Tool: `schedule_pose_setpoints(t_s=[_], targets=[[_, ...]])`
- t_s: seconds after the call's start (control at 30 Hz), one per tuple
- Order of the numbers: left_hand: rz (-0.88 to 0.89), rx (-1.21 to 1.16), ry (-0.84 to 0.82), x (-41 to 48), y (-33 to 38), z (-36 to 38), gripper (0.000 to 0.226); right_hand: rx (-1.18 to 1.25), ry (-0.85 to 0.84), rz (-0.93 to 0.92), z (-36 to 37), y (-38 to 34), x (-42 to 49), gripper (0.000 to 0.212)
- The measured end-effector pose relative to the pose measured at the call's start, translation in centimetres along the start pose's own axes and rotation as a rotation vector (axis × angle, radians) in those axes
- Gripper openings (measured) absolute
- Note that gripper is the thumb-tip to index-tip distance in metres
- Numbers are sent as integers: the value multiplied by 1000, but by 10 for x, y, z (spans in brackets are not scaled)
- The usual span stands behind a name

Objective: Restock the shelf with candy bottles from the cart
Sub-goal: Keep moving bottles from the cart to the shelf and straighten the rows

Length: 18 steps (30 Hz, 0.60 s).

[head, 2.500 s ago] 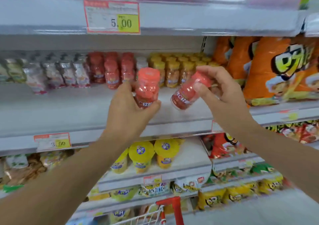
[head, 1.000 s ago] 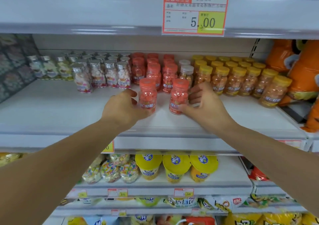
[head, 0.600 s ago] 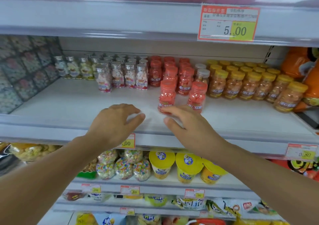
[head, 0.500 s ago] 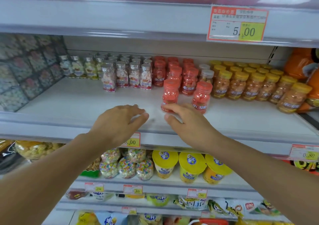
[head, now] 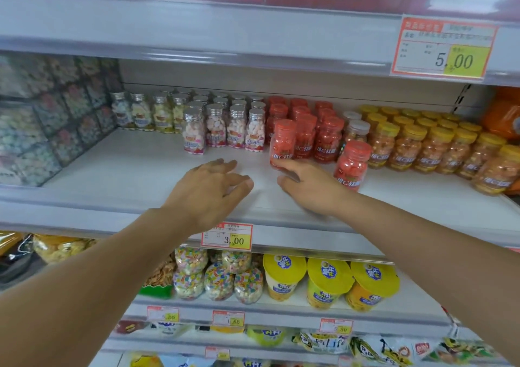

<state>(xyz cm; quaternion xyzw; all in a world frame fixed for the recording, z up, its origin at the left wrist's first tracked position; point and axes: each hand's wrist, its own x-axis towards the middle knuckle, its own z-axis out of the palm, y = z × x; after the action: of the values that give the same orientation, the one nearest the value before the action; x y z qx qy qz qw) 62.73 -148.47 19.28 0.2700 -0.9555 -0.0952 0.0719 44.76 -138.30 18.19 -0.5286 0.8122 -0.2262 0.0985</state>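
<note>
Right hand [head: 309, 190], fingers loosely straight, touches the base of the upright red candy bottle [head: 282, 141] at its eleven o'clock; left hand [head: 211, 189], fingers spread, hovers farther off

We are holding both arms outstretched — left hand [head: 209, 190] and right hand [head: 309, 187] palm-down, close together, fingers loosely extended.

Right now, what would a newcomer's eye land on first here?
Two red candy bottles stand in front of the red rows mid-shelf: the left red bottle, with the right hand reaching its fingertips to its base, and the right red bottle, standing apart. The left hand hovers open over the shelf, between silver-capped bottles and yellow-capped bottles.
</note>
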Motion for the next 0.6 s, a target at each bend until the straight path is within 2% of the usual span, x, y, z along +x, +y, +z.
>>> schedule_pose_setpoints(t_s=[0.23, 0.6], targets=[[-7, -26, 17, -2, -5, 8, 45, -117, -31, 48, -2, -3, 14, 51], [16, -35, 62, -3, -5, 10, 43, -105, -1, 116, 1, -13, 22, 54]])
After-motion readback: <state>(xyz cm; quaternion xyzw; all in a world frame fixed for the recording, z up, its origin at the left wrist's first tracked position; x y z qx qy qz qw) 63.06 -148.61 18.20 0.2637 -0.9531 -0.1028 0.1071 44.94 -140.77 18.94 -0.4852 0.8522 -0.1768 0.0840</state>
